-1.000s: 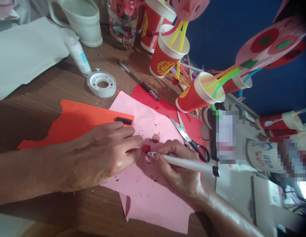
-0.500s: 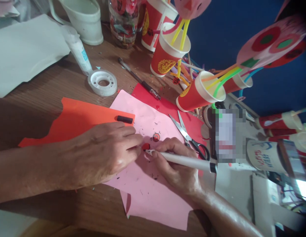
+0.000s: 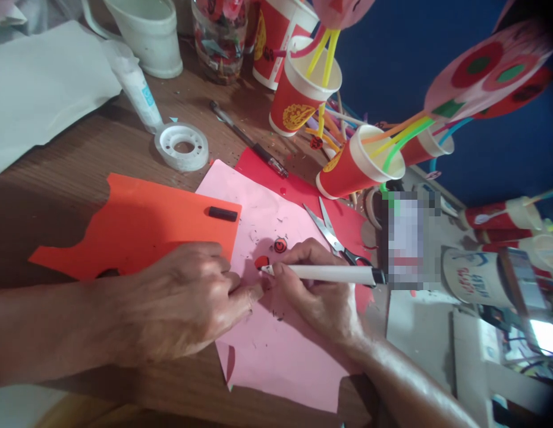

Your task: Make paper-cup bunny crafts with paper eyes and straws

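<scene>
A white marker (image 3: 332,274) is pinched in my right hand (image 3: 321,291), its black tip touching a small red paper circle (image 3: 261,261). My left hand (image 3: 191,303) rests at the left on pink paper (image 3: 298,351), fingers curled and thumb tip just below the circle. Whether anything is under those fingers is hidden. A small orange-red circle with black rings (image 3: 280,245) lies just above the marker tip. The black marker cap (image 3: 223,213) sits on orange paper (image 3: 147,208) above my left hand. Scissors (image 3: 334,238) lie part open beyond my right hand.
A clear tape roll (image 3: 181,147), glue bottle (image 3: 140,95) and black pen (image 3: 250,139) lie at the back. Red paper cups (image 3: 298,98) with straws and paper shapes stand behind. Red paper (image 3: 298,187) lies under the pink sheet, and dark scraps are scattered about.
My left hand has drawn back slightly down and left from the red circle, baring more of it. The marker has tilted closer to level, its tip still at the circle.
</scene>
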Tool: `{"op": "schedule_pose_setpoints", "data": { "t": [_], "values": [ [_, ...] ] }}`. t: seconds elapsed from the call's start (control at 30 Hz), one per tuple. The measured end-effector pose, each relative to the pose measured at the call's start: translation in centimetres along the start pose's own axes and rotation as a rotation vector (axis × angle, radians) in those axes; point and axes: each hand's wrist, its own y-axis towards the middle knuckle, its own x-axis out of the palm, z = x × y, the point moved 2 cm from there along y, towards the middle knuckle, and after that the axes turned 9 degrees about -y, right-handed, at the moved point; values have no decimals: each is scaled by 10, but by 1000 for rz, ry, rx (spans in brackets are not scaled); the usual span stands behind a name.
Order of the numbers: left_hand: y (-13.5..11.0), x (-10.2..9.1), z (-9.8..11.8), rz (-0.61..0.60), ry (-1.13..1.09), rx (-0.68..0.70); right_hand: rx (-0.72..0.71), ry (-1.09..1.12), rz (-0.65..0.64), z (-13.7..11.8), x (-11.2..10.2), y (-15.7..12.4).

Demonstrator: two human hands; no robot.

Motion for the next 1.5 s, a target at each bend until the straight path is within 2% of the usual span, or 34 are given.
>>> {"op": "schedule_pose_setpoints", "data": {
  "t": [0.1, 0.47, 0.73, 1.03, 1.2, 1.5],
  "values": [
    [-1, 3, 2, -76, 35, 53, 18, 20, 4, -2, 0, 1],
    [0, 6, 3, -83, 141, 6, 106, 78, -49, -4, 0, 2],
    [-1, 7, 4, -46, 120, 14, 48, -8, -2, -6, -1, 3],
    [1, 7, 5, -63, 148, 11, 38, -7, 1, -6, -1, 3],
    [2, 6, 7, -14, 152, 7, 34, -28, 2, -6, -1, 2],
    [5, 5, 7, -44, 144, 12, 38, -29, 4, -5, 0, 2]
  ]
}}
